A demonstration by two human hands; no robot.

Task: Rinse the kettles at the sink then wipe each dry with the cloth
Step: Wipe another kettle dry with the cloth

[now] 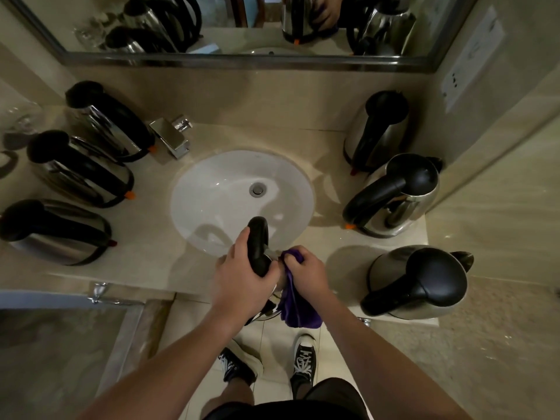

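Note:
A steel kettle with a black handle [257, 247] hangs over the front edge of the white sink [212, 192]. My left hand [239, 277] grips its handle. My right hand [306, 271] holds a purple cloth [295, 307] bunched against the kettle's right side, and most of the kettle's body is hidden behind both hands. Three kettles lie along the counter's left: back [109, 122], middle [78, 168], front [54, 231]. Three more stand at the right: back [375, 131], middle [397, 195], front [418, 283].
A chrome tap [171, 136] sits at the sink's back left. A mirror [242, 25] runs along the back wall and a wall socket [454, 83] is at the right. Glassware [21, 119] stands at the far left. My shoes [303, 359] are on the tiled floor below the counter.

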